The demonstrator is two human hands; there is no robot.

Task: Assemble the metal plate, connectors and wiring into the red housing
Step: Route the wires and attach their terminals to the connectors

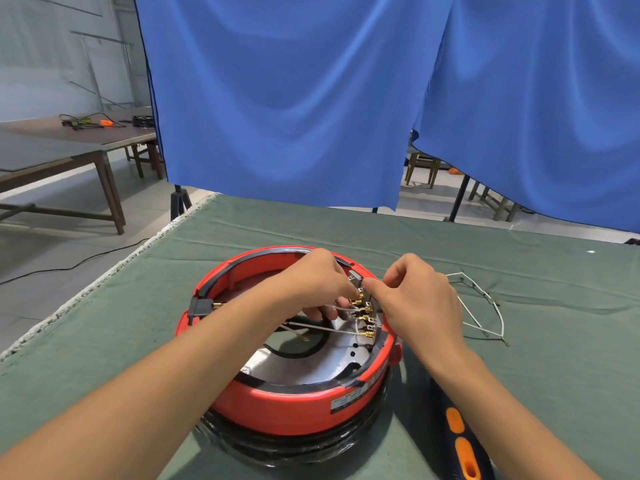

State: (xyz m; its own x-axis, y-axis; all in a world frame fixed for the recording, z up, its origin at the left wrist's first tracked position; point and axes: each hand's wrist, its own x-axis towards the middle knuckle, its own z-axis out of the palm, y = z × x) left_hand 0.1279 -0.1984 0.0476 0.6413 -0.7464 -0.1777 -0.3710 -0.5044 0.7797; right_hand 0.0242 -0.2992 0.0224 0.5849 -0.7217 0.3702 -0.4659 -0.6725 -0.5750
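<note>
The round red housing (277, 407) sits upside down on the green cloth, with a shiny metal plate (304, 367) lying inside it. A row of brass connectors (367, 318) with white wires (318, 328) runs along its right inner wall. My left hand (311, 278) reaches in over the far rim and pinches a brass connector at the top of the row. Just right of it, my right hand (415, 299) has its thumb and forefinger pinched at the terminal block. A black connector block (200, 307) sits on the left rim.
A loose white wire harness (481, 306) lies on the cloth to the right. A dark blue tool with orange buttons (462, 445) lies at the near right. The green cloth table (121, 323) ends at the left. Blue curtains (311, 98) hang behind.
</note>
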